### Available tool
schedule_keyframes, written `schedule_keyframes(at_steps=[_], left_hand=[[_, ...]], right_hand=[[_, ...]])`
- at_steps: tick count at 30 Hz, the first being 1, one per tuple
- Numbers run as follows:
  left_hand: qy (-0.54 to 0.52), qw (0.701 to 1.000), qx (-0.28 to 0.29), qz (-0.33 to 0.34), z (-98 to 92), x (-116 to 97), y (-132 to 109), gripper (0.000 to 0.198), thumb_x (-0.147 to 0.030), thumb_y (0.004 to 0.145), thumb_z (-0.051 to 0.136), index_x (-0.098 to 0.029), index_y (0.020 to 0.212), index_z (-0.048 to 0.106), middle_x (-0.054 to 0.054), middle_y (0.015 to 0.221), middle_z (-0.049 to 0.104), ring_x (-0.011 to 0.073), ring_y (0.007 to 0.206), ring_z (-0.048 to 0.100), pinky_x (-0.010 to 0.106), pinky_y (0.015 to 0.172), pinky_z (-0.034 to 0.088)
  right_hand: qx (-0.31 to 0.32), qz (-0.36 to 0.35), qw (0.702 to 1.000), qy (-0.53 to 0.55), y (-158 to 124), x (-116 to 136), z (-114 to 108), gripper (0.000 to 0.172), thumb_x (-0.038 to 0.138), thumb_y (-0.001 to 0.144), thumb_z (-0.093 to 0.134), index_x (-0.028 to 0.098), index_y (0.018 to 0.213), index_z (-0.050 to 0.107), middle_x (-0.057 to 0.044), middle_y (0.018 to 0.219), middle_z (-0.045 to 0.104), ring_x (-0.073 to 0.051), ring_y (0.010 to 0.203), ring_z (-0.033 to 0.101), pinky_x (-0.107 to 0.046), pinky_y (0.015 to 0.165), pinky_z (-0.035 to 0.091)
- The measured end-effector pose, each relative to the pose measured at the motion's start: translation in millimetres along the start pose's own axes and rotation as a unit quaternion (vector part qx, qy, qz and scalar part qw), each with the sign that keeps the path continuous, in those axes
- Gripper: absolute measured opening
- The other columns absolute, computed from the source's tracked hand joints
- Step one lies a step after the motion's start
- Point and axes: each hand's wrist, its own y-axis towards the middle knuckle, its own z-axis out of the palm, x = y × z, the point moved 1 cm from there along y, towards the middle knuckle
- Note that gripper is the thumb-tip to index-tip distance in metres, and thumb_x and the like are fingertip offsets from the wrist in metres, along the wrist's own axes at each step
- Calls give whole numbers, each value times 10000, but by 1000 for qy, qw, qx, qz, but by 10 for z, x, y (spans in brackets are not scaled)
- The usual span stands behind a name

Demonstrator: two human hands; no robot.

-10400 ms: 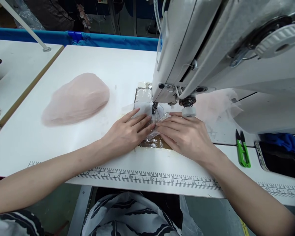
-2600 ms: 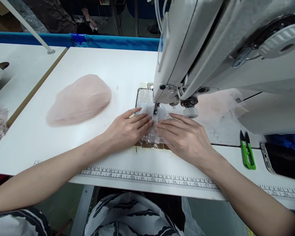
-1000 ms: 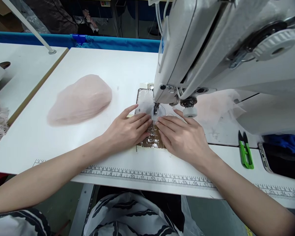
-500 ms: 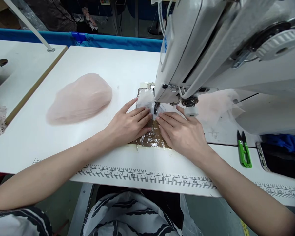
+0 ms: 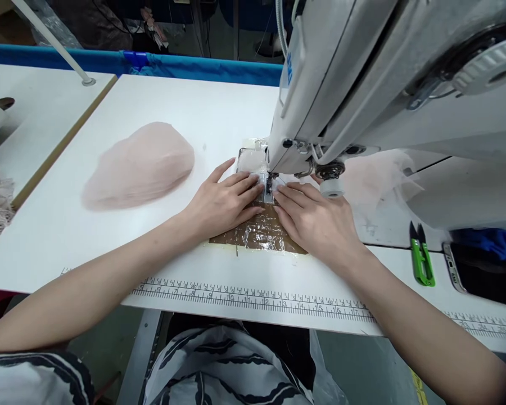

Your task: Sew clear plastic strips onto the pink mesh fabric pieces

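Left hand, fanned, eight o'clock of dark metal presser foot; right hand, flattish, four o'clock. Advisable: even pressure, safe clearance.

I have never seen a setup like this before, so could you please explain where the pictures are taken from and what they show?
Of course. Every picture comes from one camera worn on a person's head, looking forward and down. There is no robot, just two bare hands.

The large pale machine is a sewing machine. Its presser foot sits between the fingertips of the left hand and right hand. Both lie flattened; neither clearly grips anything, and whatever thin fabric is under them is hard to make out.

On the white table, a stack of sheer pink fabric lies to the left. To the right are more pale fabric, green-handled snips and a phone. A printed ruler runs along the front edge.
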Motion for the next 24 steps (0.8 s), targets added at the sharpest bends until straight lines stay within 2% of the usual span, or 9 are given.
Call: schedule_keyframes(at_steps=[8, 11, 14, 15, 17, 20, 22, 24], left_hand=[[20, 1000, -6, -14, -4, 37, -5, 415, -383, 1013, 445, -129, 1297, 612, 127, 1306, 649, 285, 1237, 594, 532, 1157, 354], [40, 998, -15, -35, -17, 55, 8, 350, -322, 1004, 455, -134, 1219, 656, 135, 1215, 683, 279, 1111, 647, 533, 1115, 392], [83, 996, -19, -39, -53, -17, -18, 284, -228, 987, 460, -146, 1139, 686, 120, 1017, 715, 253, 918, 672, 539, 1041, 445], [89, 996, -15, -22, -73, -70, -41, 278, -182, 983, 453, -143, 1130, 686, 109, 968, 716, 238, 876, 671, 524, 1011, 469], [61, 997, -2, 52, -127, -210, -101, 293, -96, 976, 432, -138, 1134, 675, 80, 929, 720, 199, 837, 672, 445, 932, 526], [-65, 979, 2, 193, -244, -388, -178, 293, -69, 989, 417, -147, 1161, 641, 38, 1001, 729, 139, 884, 675, 284, 803, 568], [-111, 975, -33, 191, -319, -397, -180, 283, -90, 1002, 403, -135, 1198, 602, 51, 1077, 721, 122, 963, 666, 227, 772, 570], [-74, 988, -62, 124, -353, -321, -153, 264, -133, 1007, 415, -120, 1215, 578, 93, 1123, 705, 151, 999, 662, 240, 729, 572]], right_hand=[[10, 25, 1000, -1, -9, -42, -16, 311, 227, 986, 459, 122, 1152, 700, -101, 1104, 753, -262, 988, 688, -483, 993, 469], [19, 36, 999, 8, -14, -63, -43, 322, 211, 980, 456, 125, 1163, 706, -105, 1055, 764, -269, 926, 693, -496, 963, 479], [13, 46, 999, 15, -19, -89, -73, 317, 201, 967, 471, 139, 1150, 722, -105, 1015, 771, -276, 907, 693, -498, 949, 482], [6, 46, 999, 15, -22, -96, -79, 314, 200, 965, 473, 142, 1140, 727, -103, 1006, 772, -275, 901, 694, -493, 946, 483], [-8, 42, 999, 12, -30, -106, -84, 311, 205, 968, 469, 151, 1120, 735, -88, 983, 777, -258, 860, 696, -469, 935, 489], [-27, 39, 999, 25, -43, -111, -77, 311, 206, 973, 461, 170, 1097, 744, -60, 935, 783, -223, 786, 693, -427, 904, 499], [-34, 48, 997, 49, -49, -110, -73, 309, 202, 972, 462, 188, 1087, 749, -51, 900, 783, -217, 773, 692, -421, 884, 501], [-37, 63, 995, 69, -52, -106, -78, 305, 214, 971, 466, 204, 1054, 759, -43, 863, 782, -218, 757, 687, -415, 837, 508]])
